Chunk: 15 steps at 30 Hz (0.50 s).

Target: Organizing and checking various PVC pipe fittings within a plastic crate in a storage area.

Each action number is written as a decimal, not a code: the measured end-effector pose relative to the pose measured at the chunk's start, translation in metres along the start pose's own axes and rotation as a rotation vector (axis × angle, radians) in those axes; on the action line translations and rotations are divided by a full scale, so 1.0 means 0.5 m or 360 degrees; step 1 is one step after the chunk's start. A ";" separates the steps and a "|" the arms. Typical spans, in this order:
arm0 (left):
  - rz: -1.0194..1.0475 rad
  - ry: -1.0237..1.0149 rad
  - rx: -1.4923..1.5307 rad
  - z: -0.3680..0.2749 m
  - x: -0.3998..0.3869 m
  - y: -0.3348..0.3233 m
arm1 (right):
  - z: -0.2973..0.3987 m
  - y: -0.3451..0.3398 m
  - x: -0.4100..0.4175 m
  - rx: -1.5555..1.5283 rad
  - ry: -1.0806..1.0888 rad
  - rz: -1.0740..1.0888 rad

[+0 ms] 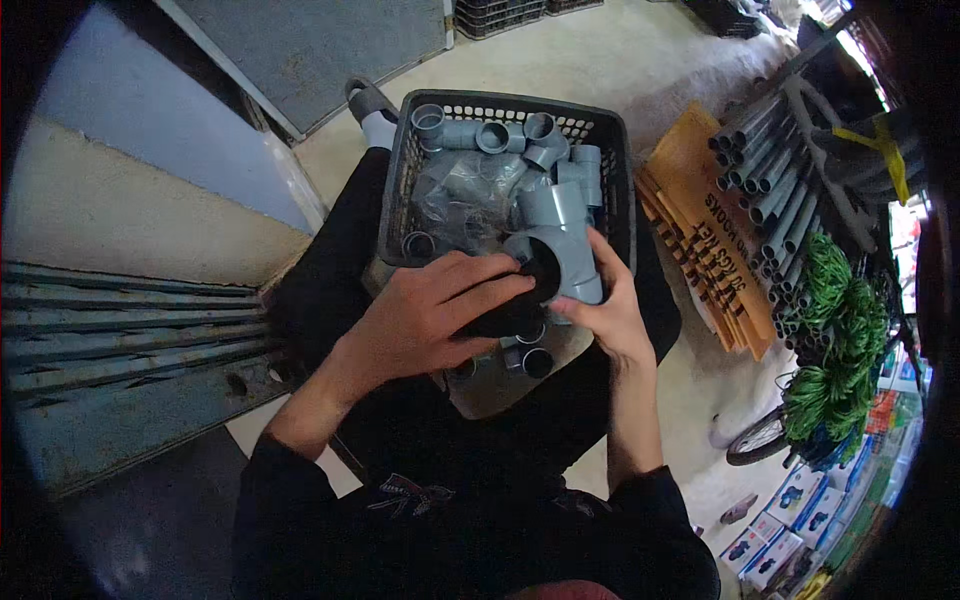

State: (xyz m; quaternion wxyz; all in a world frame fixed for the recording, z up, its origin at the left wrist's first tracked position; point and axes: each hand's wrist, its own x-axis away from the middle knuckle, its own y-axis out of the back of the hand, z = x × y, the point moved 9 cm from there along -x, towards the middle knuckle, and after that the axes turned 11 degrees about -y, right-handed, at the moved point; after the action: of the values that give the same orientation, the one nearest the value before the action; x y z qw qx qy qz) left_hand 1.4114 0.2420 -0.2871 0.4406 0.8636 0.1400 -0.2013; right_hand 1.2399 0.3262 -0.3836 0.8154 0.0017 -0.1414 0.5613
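My right hand [615, 307] grips a large grey plastic pipe tee [559, 214] by its lower end, over the front right of a black plastic basket [628, 180]. A dark cloth or similar dark thing lies under my left hand [442, 307], whose fingertips reach to the tee's dark side opening; whether they hold anything cannot be told. Grey elbows and tees fill the basket around a clear plastic bag [469, 191] of fittings. Below my hands, small grey fittings [536, 362] rest on a stool-like surface [495, 397] between my legs.
A bundle of grey pipes [772, 180] and orange printed sacks or cartons [697, 217] stand at the right, near green plastic coils [832, 337], a wheel [757, 442] and printed boxes [802, 499]. Ribbed metal panels [135, 330] are at the left. Black crates [499, 16] sit at the top.
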 end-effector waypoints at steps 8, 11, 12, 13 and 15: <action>0.0089 -0.0056 -0.0137 0.099 0.096 -0.138 | -0.036 -0.041 0.005 -0.0567 -0.0492 0.0042; -0.0378 0.0369 0.0293 0.115 0.093 -0.137 | -0.026 -0.047 0.004 -0.0505 -0.0295 -0.0120; -0.0376 0.0371 0.0298 0.114 0.091 -0.137 | -0.028 -0.047 0.005 -0.0506 -0.0299 -0.0124; -0.0427 0.0377 0.0352 0.116 0.090 -0.130 | -0.029 -0.048 0.005 -0.0548 -0.0295 -0.0111; -0.0484 0.0390 0.0405 0.114 0.085 -0.114 | -0.038 -0.051 0.005 -0.0587 -0.0298 -0.0094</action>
State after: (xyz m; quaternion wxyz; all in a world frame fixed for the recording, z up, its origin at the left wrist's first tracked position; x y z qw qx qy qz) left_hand 1.4120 0.2307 -0.3776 0.2724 0.8992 0.2944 -0.1750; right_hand 1.2682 0.3219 -0.3972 0.8013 -0.0913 -0.3169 0.4991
